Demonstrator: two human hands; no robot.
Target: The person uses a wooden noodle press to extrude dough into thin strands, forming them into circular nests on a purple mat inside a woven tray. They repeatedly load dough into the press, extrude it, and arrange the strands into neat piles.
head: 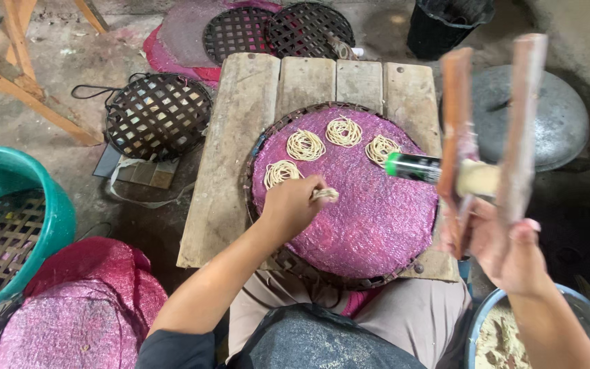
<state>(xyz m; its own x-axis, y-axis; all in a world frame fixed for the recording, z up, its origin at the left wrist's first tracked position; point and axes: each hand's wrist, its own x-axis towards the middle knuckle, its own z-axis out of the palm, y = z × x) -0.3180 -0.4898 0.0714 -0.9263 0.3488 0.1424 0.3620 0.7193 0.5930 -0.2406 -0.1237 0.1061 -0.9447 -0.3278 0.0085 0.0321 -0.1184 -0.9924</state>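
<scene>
Soft, even daylight falls from above, with no hard shadows or glare. The two upright wooden handles (493,130) above the right hand (507,249) are smeared by blur (too near the lens). Beyond that hand the floor sinks into dimness.

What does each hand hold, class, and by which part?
Right hand grips the wooden press by the lower ends of its two handles. Left hand pinches a small noodle coil at its edge.
</scene>
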